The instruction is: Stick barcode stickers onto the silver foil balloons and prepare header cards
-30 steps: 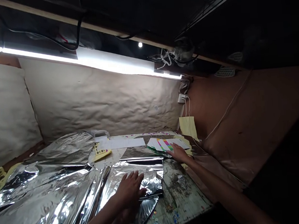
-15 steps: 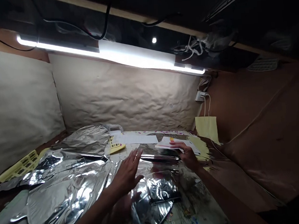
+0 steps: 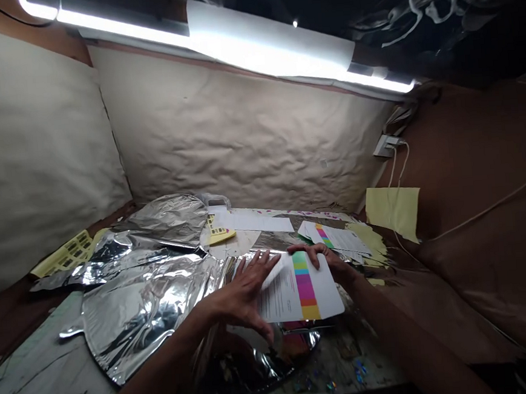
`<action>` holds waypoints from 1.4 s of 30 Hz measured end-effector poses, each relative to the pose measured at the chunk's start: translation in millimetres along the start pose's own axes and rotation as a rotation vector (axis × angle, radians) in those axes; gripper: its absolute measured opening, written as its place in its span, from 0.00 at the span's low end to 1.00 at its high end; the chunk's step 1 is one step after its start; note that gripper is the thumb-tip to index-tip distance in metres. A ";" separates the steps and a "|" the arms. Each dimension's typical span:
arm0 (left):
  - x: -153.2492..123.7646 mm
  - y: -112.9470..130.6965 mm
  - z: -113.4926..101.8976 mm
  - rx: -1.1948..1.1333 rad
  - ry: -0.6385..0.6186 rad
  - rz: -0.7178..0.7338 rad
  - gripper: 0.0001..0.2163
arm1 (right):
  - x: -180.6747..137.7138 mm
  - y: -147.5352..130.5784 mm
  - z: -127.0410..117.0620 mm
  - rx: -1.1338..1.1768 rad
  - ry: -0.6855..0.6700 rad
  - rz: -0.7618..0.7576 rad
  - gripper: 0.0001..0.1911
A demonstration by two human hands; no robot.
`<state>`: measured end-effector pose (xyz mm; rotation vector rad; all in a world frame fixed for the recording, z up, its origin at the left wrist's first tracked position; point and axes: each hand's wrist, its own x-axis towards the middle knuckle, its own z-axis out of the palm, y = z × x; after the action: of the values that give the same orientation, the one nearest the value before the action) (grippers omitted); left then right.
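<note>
A white printed card (image 3: 303,286) with a rainbow stripe lies tilted over a crumpled silver foil balloon (image 3: 152,297). My left hand (image 3: 246,295) rests on the card's left edge with its fingers spread apart. My right hand (image 3: 325,259) holds the card's far right corner, fingers curled over the top edge. A stack of similar striped cards (image 3: 336,237) lies just beyond my right hand.
More silver foil (image 3: 173,213) is piled at the back left. Yellow sticker sheets (image 3: 69,251) lie at the far left and a small one (image 3: 220,234) near the middle back. A yellow paper (image 3: 394,211) hangs on the right wall below a cable. Paper covers the back wall.
My right hand has brought one striped card from the stack towards me over the foil. My left hand has shifted right onto the card. The view has tilted downward.
</note>
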<state>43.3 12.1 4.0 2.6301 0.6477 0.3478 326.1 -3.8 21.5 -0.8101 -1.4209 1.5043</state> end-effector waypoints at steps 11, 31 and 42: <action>-2.8 -25.7 -26.9 -0.340 0.715 -0.360 0.12 | 28.4 1.1 3.0 -0.380 0.726 -0.335 0.18; -10.3 8.2 -33.5 0.602 0.883 -0.027 0.16 | 16.7 12.3 59.4 -0.153 0.210 -0.123 0.16; 1.7 9.6 -7.2 0.636 0.505 -0.148 0.59 | 12.8 21.3 63.0 0.100 0.125 0.021 0.23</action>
<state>46.1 7.5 14.8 3.0679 1.2880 0.9033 260.6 -16.6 10.1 -0.8449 -1.2395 1.5010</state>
